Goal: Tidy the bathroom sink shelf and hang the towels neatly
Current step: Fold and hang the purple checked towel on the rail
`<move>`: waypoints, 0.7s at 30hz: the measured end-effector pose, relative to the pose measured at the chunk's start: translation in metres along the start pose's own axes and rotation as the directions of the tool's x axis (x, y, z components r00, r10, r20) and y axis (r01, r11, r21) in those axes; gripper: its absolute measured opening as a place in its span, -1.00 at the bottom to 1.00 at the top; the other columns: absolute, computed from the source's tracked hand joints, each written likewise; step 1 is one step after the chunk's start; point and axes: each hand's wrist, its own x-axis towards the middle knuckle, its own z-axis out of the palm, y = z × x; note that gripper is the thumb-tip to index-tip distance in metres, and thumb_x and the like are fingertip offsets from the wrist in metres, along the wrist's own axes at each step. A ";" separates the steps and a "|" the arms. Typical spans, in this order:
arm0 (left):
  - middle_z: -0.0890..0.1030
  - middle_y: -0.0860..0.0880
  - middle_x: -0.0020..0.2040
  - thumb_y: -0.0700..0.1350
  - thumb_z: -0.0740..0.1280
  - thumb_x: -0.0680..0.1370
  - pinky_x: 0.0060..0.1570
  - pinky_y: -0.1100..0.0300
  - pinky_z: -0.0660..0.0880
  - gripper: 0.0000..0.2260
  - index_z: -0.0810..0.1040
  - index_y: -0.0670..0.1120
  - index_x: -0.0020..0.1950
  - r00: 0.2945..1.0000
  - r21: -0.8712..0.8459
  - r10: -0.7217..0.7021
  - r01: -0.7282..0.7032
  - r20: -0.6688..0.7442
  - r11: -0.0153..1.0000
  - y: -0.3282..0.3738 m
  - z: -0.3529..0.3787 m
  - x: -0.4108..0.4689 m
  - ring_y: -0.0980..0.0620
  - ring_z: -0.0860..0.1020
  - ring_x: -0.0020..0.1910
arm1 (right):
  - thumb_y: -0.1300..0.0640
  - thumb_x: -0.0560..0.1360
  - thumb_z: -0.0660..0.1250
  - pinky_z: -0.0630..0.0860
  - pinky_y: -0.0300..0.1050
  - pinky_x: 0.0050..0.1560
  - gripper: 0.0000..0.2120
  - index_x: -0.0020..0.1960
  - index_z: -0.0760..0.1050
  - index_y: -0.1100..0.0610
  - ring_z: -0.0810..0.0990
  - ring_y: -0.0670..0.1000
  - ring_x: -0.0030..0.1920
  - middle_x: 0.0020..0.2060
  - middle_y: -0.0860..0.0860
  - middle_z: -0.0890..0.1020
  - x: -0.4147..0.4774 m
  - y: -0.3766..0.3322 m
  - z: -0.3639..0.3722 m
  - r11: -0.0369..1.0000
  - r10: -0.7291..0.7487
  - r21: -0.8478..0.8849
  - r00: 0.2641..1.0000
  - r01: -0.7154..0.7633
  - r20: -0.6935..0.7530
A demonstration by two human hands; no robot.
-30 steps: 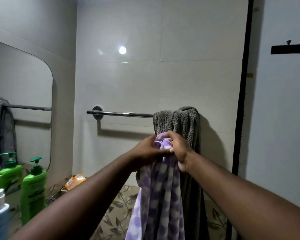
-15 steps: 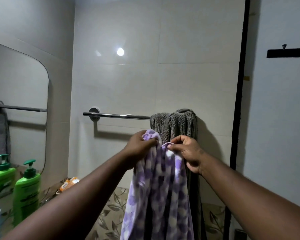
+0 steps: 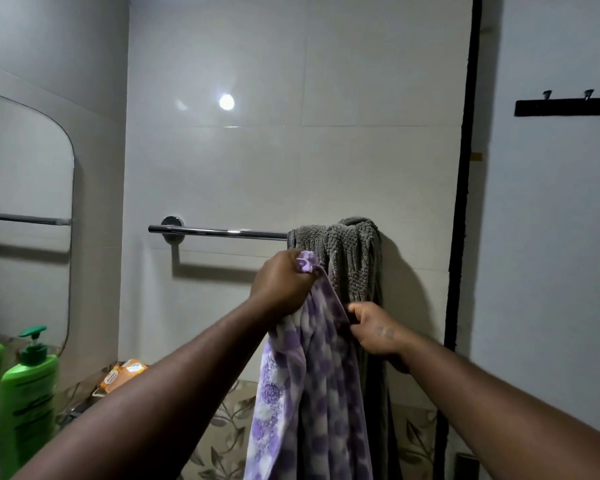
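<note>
Lowered the right hand [image 3: 374, 332] down the purple towel [image 3: 312, 393] since the earlier frame, pinching its right edge. Kept the left hand [image 3: 281, 284] high, gripping the top corner just below the rail [image 3: 219, 232]. Held it in front of the grey towel [image 3: 347, 258], bunched on the rail's right end. Stood with a bottle [image 3: 28, 393] and pack [image 3: 125, 372] at near left.

Our chrome towel rail [image 3: 219, 232] carries a bunched grey towel [image 3: 350, 258] at its right end; shelf [image 3: 70, 393] holds green pump bottle [image 3: 28, 393], orange packet [image 3: 123, 372].
</note>
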 end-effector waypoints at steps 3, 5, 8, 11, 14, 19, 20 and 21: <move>0.71 0.06 -0.21 0.24 0.48 0.38 -0.11 0.07 0.60 -0.64 0.59 -0.03 -0.11 0.995 -0.048 -0.038 0.043 0.087 0.998 -0.005 0.002 -0.001 0.00 0.67 -0.15 | 0.34 0.57 0.27 0.54 0.07 -0.17 -0.80 -0.10 0.61 0.15 0.59 0.13 -0.20 -0.16 0.28 0.69 0.002 -0.001 -0.001 0.983 0.063 0.186 0.952 -0.007 -0.298; 0.70 0.10 -0.18 0.22 0.57 0.33 -0.10 0.15 0.57 -0.58 0.61 -0.03 -0.01 0.944 -0.175 -0.011 0.072 0.329 0.982 -0.002 0.006 -0.008 0.11 0.63 -0.20 | 0.28 0.58 0.28 0.55 0.10 -0.19 -0.84 -0.06 0.64 0.17 0.60 0.14 -0.22 -0.18 0.28 0.70 0.004 -0.013 -0.001 0.926 0.106 0.376 0.932 0.035 -0.346; 0.66 0.09 -0.21 -0.05 0.59 0.42 -0.11 0.19 0.52 -0.79 0.62 -0.02 -0.07 0.885 -0.370 0.118 0.064 0.451 0.927 0.004 0.017 -0.015 0.18 0.54 -0.24 | 0.16 0.59 0.36 0.56 0.03 -0.19 -0.87 -0.08 0.58 0.21 0.59 0.10 -0.20 -0.19 0.22 0.69 0.010 -0.037 0.002 0.946 -0.052 0.286 0.943 0.152 -0.328; 0.58 0.09 -0.33 -0.11 0.54 0.46 -0.23 0.19 0.41 -0.84 0.60 -0.11 -0.22 0.933 -0.423 0.066 0.097 0.355 0.901 0.008 0.015 -0.012 0.17 0.45 -0.31 | 0.11 0.50 0.48 0.46 -0.03 -0.24 -0.83 -0.14 0.49 0.09 0.51 0.04 -0.25 -0.26 0.14 0.60 0.015 -0.044 -0.004 0.971 -0.084 0.170 0.905 0.169 -0.417; 0.57 0.07 -0.38 0.00 0.48 0.33 -0.23 0.17 0.42 -0.81 0.59 -0.11 -0.29 0.978 -0.430 -0.057 0.140 0.201 0.892 0.007 0.001 -0.005 0.11 0.47 -0.34 | 0.22 0.51 0.45 0.56 -0.08 -0.20 -0.86 -0.06 0.49 0.09 0.58 0.04 -0.22 -0.18 0.13 0.64 0.005 -0.032 -0.012 0.976 0.007 0.214 0.968 0.049 -0.252; 0.49 0.11 -0.47 0.01 0.54 0.43 -0.28 0.17 0.38 -0.66 0.51 -0.01 -0.46 0.984 -0.491 -0.142 0.178 0.110 0.853 -0.001 -0.015 0.002 0.12 0.41 -0.41 | 0.19 0.60 0.35 0.52 -0.18 -0.31 -0.87 -0.13 0.54 0.13 0.55 -0.04 -0.35 -0.31 0.06 0.64 -0.008 -0.022 -0.001 0.913 0.046 0.405 0.976 0.046 -0.214; 0.53 0.10 -0.46 -0.01 0.56 0.44 -0.29 0.20 0.41 -0.68 0.55 0.02 -0.46 0.978 -0.517 -0.116 0.190 0.172 0.834 0.002 -0.015 -0.002 0.12 0.44 -0.42 | 0.17 0.61 0.34 0.49 -0.16 -0.30 -0.86 -0.13 0.52 0.12 0.52 -0.02 -0.35 -0.32 0.06 0.61 -0.004 -0.026 0.001 0.903 0.058 0.425 0.960 0.067 -0.274; 0.57 0.08 -0.44 -0.05 0.57 0.44 -0.31 0.22 0.43 -0.71 0.58 0.02 -0.44 0.969 -0.541 -0.075 0.195 0.236 0.818 0.005 -0.012 -0.006 0.13 0.47 -0.43 | 0.15 0.62 0.33 0.47 -0.13 -0.29 -0.85 -0.13 0.50 0.10 0.49 0.00 -0.34 -0.33 0.07 0.57 0.001 -0.033 0.003 0.897 0.059 0.431 0.941 0.096 -0.333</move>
